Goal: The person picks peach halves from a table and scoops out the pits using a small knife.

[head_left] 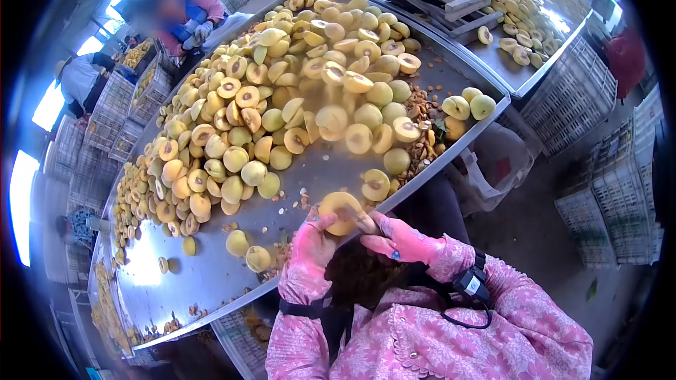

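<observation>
My left hand, in a pink glove, grips a yellow peach half at the near edge of the metal table. My right hand, gloved in pink too, is closed on a short brownish tool. The tool's tip meets the right side of the peach half; its exact kind is too blurred to make out. A big heap of halved yellow peaches covers the tabletop beyond my hands, several with pits showing. One half lies just past the peach I hold.
Pits and brown scraps line the table's right rim, beside a few peaches. A second table holds a wooden crate and more halves. Plastic crates stand at right. Other people are at the far left.
</observation>
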The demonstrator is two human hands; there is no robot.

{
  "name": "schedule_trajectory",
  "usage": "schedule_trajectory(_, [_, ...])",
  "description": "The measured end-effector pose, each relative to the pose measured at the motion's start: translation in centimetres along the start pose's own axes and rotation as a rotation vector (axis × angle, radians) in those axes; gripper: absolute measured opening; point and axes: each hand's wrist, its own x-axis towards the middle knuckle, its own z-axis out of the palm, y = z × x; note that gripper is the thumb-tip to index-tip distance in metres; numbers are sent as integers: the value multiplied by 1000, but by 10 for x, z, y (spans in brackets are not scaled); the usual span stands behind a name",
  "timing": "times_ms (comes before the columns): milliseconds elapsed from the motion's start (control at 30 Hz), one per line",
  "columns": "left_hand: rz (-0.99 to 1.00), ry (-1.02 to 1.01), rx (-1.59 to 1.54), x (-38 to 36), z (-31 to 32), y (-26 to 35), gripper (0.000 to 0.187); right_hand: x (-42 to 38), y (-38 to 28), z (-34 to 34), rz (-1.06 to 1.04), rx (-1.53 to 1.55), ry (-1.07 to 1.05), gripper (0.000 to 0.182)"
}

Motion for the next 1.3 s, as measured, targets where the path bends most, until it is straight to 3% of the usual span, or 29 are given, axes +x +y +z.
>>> schedule_trajectory(200, [72,-158,52,-47,-3,-11,52,-5,-8,18,-24,-50,-28,15])
schedule_trajectory(367, [65,-73,-181,-61,-1,-10,50,-8,-11,28,-129,-282,-17,21])
schedule_trajectory(433, [106,-59,-226,-64,-2,-12,50,-12,-19,30,70,-345,-137,26])
schedule_trajectory(467, [163,-48,-165,-66,-1,-13,51,-10,-11,35,71,-352,-138,26])
schedule_trajectory(533, [224,-38,-109,-71,4,-15,52,-6,13,48,132,334,1,24])
schedule_trajectory(667, [292,-51,-80,-79,9,-19,54,-8,13,50,299,583,-64,24])
schedule_trajectory(733, [296,-31,-127,-80,8,-21,55,-14,5,47,-131,-542,-73,12])
schedule_trajectory(767, [299,-44,-137,-81,8,-22,54,-17,-1,48,-131,-547,-74,12])
schedule_trajectory(833, [305,-57,-150,-83,7,-24,54,-21,-10,51,-388,-791,46,20])
schedule_trajectory(933, [336,-61,-168,-84,6,-28,51,-18,-2,55,-378,-861,122,30])
schedule_trajectory(1133, [528,102,-82,-73,9,-40,29,-13,-11,58,-111,-897,25,27])
schedule_trajectory(1233, [562,144,-49,-62,1,-46,23,-8,1,59,-92,-984,93,28])
schedule_trajectory(1267, [591,216,-26,-59,-1,-49,23,-9,3,60,-86,-983,95,28])
schedule_trajectory(1300, [623,285,-3,-57,0,-50,23,-8,1,61,45,-780,66,28])
